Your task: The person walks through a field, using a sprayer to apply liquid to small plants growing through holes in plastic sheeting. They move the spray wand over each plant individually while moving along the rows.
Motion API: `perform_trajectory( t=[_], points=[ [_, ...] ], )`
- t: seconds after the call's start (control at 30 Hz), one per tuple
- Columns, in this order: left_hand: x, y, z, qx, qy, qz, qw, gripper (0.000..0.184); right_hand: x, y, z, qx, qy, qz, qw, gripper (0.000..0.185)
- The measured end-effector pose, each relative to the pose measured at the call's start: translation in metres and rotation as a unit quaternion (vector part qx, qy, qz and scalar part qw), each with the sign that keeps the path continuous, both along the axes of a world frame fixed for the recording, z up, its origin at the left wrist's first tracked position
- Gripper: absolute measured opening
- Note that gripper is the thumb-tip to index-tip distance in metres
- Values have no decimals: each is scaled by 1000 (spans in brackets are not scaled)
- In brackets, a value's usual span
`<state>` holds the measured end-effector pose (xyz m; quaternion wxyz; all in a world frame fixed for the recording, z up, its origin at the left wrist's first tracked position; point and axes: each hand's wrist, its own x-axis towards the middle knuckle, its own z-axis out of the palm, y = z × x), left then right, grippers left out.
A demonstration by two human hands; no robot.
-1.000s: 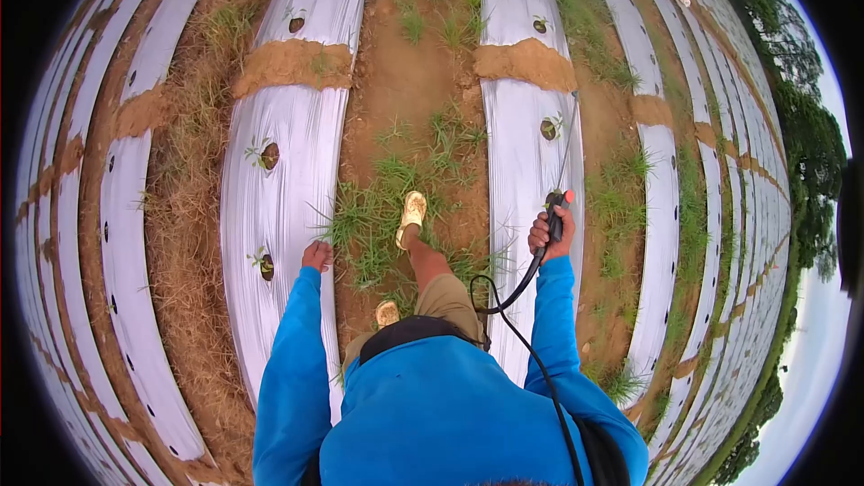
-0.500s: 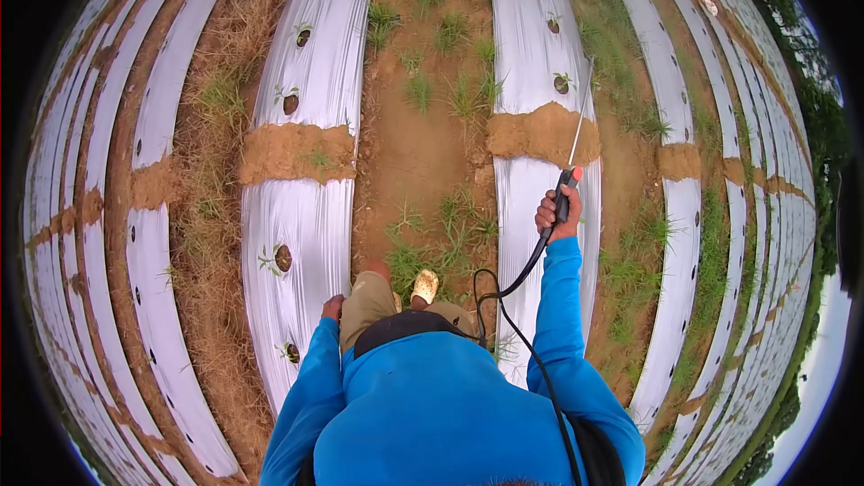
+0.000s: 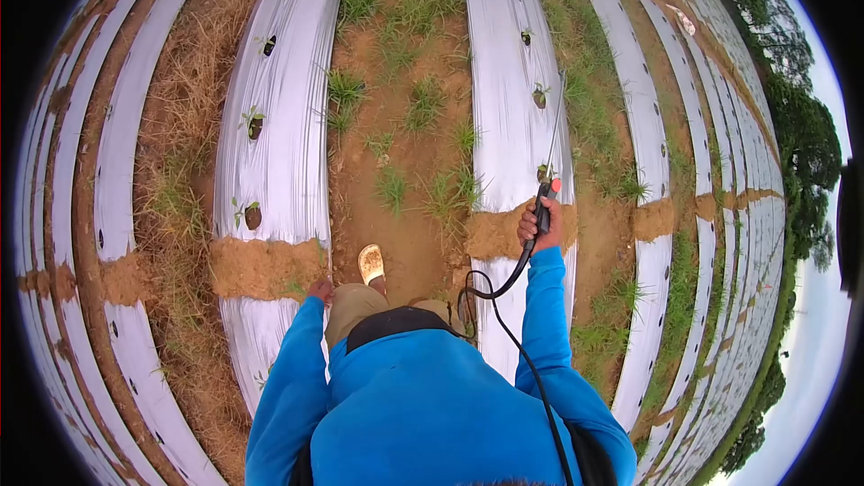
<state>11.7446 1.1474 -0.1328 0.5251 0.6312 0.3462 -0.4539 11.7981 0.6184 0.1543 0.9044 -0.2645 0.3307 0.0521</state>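
My right hand (image 3: 543, 223) is closed around the black handle of a sprayer wand (image 3: 544, 199), which has a red-orange part at its top. The thin metal lance (image 3: 554, 130) points forward over the right plastic-covered bed (image 3: 508, 63). A black hose (image 3: 509, 288) runs from the handle back to my waist. My left hand (image 3: 320, 290) hangs beside my thigh, near the edge of the left plastic-covered bed (image 3: 279, 108); its fingers are small and partly hidden. Small seedlings, such as one (image 3: 255, 126) on the left bed, grow from round holes.
Between the beds runs a dirt path (image 3: 378, 216) with grass tufts (image 3: 391, 187). One light-coloured shoe (image 3: 371, 263) shows on it. Soil mounds cross the left bed (image 3: 265, 268) and the right bed (image 3: 493, 234). More covered rows lie on both sides, with trees (image 3: 805, 126) at far right.
The soil mounds have moved nearer to my body as I walk forward. The wand has swung a little left and right, still in my right hand. A different foot position shows.
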Motion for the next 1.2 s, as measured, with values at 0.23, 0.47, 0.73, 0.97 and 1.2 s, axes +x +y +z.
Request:
perform_trajectory(
  t=[0.23, 0.47, 0.73, 0.97, 1.2],
  points=[
    [262, -60, 62, -53, -113, 22, 992, 22, 173, -40, 14, 32, -12, -22, 999, 33],
    [414, -83, 31, 66, -47, -27, 996, 23, 394, -97, -24, 27, -10, -36, 999, 32],
    [550, -139, 84, 58, 16, 5, 998, 19, 612, -187, 2, 70, -19, -48, 996, 33],
    [747, -208, 76, 59, -62, 1, 996, 22, 762, -236, 4, 17, -7, -19, 1000, 31],
    [948, -284, -4, 26, -22, 39, 999, 21, 890, -247, -10, 71, 24, 3, 997, 32]
  ],
)
